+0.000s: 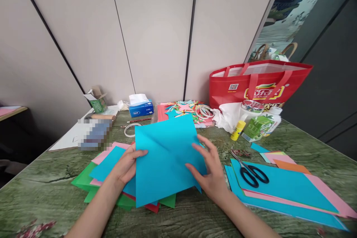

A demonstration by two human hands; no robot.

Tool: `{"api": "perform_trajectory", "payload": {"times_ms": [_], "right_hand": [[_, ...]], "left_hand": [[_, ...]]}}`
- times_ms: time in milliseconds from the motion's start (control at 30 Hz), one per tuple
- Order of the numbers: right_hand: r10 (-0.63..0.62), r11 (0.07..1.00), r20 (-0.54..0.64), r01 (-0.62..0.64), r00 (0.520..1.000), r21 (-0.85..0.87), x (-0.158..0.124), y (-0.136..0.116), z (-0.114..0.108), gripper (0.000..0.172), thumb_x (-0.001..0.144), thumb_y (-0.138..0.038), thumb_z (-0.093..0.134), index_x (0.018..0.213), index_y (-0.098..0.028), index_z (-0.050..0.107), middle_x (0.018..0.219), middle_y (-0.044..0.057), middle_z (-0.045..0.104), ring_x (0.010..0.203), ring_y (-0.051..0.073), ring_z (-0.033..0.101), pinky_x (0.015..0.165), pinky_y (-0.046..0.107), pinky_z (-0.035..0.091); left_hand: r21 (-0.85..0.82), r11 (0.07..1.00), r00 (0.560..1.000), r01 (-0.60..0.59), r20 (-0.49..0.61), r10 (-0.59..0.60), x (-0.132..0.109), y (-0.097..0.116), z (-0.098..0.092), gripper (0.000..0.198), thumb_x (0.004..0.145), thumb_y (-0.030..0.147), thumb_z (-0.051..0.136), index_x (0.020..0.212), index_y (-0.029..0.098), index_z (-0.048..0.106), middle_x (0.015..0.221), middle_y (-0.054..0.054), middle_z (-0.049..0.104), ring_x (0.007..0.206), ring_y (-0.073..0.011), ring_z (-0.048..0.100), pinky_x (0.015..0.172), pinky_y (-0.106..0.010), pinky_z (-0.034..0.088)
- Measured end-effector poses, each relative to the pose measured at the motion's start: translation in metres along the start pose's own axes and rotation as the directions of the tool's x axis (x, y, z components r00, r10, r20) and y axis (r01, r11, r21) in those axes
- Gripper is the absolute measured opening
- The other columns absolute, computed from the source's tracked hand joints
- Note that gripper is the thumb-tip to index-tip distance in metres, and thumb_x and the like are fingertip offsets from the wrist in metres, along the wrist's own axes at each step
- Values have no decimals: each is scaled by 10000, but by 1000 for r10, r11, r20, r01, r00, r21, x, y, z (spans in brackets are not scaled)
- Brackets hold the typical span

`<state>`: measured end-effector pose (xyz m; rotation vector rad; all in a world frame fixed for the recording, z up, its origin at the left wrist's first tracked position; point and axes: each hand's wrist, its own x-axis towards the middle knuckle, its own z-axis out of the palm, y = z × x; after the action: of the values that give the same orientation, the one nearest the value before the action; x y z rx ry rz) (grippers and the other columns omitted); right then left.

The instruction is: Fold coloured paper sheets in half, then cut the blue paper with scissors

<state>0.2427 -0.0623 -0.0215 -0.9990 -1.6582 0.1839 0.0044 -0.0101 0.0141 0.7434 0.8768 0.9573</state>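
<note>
A sheet of bright blue paper [167, 163] is held up tilted above the table. My left hand [128, 163] grips its left edge, thumb on the front and fingers behind. Over the right edge is my right hand [210, 169], its fingers spread; whether the fingertips touch the sheet is hard to tell. Another blue piece [198, 187] shows behind the sheet at the lower right, mostly hidden. Beneath lies a loose pile of coloured papers: green [83, 178], pink and red, partly covered by the held sheet and my left arm.
On the right, black-handled scissors [252, 174] lie on stacked blue and pink paper [290, 186]. Behind stand a yellow glue stick [238, 130], a green carton [257, 128], a jar and a red bag [223, 89]. A tissue box [141, 109], tape rolls and colourful paper stars [184, 108] sit at the back.
</note>
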Motion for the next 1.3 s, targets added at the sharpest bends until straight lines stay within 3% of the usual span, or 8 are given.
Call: {"api": "perform_trajectory", "payload": {"times_ms": [100, 233, 367, 633, 800, 933, 1133, 1300], "right_hand": [[310, 934, -24, -300, 950, 194, 3, 7, 1, 688, 773, -322, 589, 1360, -271, 234, 1362, 113, 357, 1224, 249, 389, 898, 391, 442], [528, 754, 281, -595, 801, 277, 5, 20, 0, 415, 735, -477, 584, 1029, -184, 593, 892, 62, 655, 823, 224, 599, 662, 323, 499], [623, 535, 436, -761, 649, 368, 4, 21, 1, 404, 643, -554, 632, 634, -151, 607, 638, 24, 649, 590, 185, 575, 555, 316, 477], [613, 90, 659, -867, 436, 490, 11, 24, -6, 393, 659, -383, 685, 966, -144, 628, 856, 100, 700, 751, 243, 662, 708, 381, 511], [632, 362, 409, -717, 658, 595, 13, 35, -10, 599, 715, -339, 629, 1254, -289, 373, 1249, 94, 525, 822, 182, 638, 658, 308, 519], [378, 680, 330, -501, 865, 535, 12, 35, -16, 448, 736, -296, 609, 1163, -302, 473, 1401, 80, 334, 1053, 210, 546, 761, 307, 490], [260, 858, 444, -416, 857, 302, 9, 28, -16, 302, 680, -300, 677, 974, -238, 657, 1423, 90, 267, 1122, 276, 491, 740, 309, 491], [353, 809, 308, -454, 883, 373, 5, 38, -8, 215, 647, -405, 693, 618, -193, 684, 961, 79, 628, 871, 253, 579, 667, 300, 474]], "left_hand": [[5, 1000, 999, 15, 31, -15, -3, 3, 3, 639, 689, 135, 671, 1277, 172, 425, 1082, -124, 651, 999, -312, 595, 877, -474, 465], [64, 997, 993, 33, 107, -40, -6, 6, 3, 589, 696, 170, 686, 1244, 175, 467, 1136, -126, 623, 1038, -306, 573, 901, -465, 454], [142, 987, 983, 75, 155, -97, -5, 3, -2, 505, 685, 203, 701, 1161, 162, 538, 1158, -135, 607, 1042, -323, 567, 880, -485, 463], [63, 993, 982, 103, 153, -111, -2, 5, -8, 377, 631, 108, 713, 997, 127, 626, 1003, -123, 682, 969, -317, 610, 878, -490, 461], [-10, 997, 978, 77, -195, -77, 3, 11, -16, 185, 606, -30, 644, 660, 137, 586, 576, -2, 665, 580, -206, 666, 687, -400, 571], [-59, 997, 983, 55, -173, -64, 6, 13, -21, 166, 631, -62, 572, 591, 99, 567, 593, -65, 670, 615, -227, 676, 726, -363, 567], [63, 992, 988, 112, -115, -104, -2, 15, -9, 173, 600, 3, 661, 718, 121, 614, 630, -28, 682, 646, -240, 676, 725, -407, 557], [221, 960, 974, 175, 103, -201, -6, 12, -6, 334, 600, 177, 744, 915, 127, 645, 880, -102, 707, 824, -310, 657, 722, -408, 544]]}}
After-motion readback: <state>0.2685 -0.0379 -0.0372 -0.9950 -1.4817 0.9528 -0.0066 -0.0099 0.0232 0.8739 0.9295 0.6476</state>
